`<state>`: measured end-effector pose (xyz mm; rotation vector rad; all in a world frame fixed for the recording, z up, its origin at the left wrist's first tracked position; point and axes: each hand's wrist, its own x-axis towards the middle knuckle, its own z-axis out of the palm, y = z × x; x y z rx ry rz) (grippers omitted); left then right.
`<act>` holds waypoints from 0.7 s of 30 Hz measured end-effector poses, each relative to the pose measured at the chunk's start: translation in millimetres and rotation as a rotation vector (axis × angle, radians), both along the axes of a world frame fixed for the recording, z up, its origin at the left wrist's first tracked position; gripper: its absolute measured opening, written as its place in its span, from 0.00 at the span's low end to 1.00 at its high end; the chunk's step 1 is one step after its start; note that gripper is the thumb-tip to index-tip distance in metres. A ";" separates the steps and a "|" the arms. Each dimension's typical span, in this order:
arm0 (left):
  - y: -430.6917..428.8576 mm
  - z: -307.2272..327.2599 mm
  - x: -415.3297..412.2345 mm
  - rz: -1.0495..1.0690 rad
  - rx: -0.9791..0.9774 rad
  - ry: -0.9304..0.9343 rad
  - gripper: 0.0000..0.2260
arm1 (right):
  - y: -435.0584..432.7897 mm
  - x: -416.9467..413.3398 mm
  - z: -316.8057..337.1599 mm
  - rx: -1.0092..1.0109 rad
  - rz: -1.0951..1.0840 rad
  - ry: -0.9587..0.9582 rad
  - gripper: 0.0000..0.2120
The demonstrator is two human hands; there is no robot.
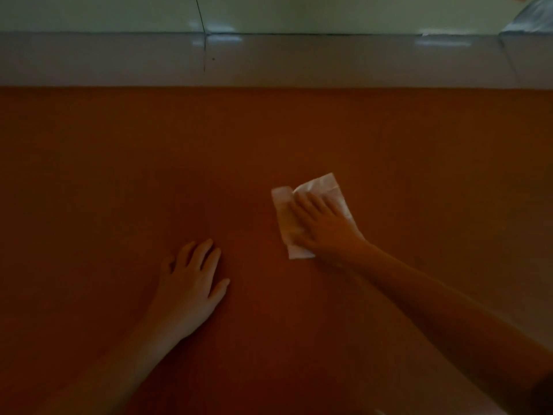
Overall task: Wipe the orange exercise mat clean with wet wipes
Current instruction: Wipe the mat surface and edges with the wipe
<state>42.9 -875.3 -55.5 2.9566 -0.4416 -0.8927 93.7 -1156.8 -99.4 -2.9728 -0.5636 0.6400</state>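
Orange exercise mat [119,175]: spread flat on the tiled floor [299,61] and filling most of the view, its far edge parallel to a grout line.

Left hand [191,283]: palm down on the mat, fingers straight and spread, grasping nothing. It probably braces the body and pins the mat against sliding.

Right hand [323,226]: laid flat on the wipe, fingers extended rather than clenched, so pressure spreads across it.

Wet wipe [324,185]: white, partly folded, pressed to the mat right of centre.
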 end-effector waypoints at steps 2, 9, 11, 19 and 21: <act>1.3 -2.0 5.0 0.031 -0.030 0.000 0.43 | 1.5 25.9 -3.0 -0.029 -0.161 -0.009 0.34; -7.2 -14.1 48.8 0.130 -0.030 -0.017 0.33 | 19.1 25.9 -7.7 0.038 0.123 -0.021 0.35; -7.6 -19.1 57.6 0.120 -0.015 -0.018 0.33 | -0.9 43.4 -8.1 -0.010 0.221 -0.021 0.37; -4.0 -31.9 93.2 0.178 -0.136 -0.113 0.41 | 11.9 110.6 -12.3 0.025 -0.264 -0.030 0.34; -9.2 -31.3 110.5 0.190 -0.140 -0.087 0.40 | 12.1 96.1 -12.3 0.050 -0.086 -0.059 0.34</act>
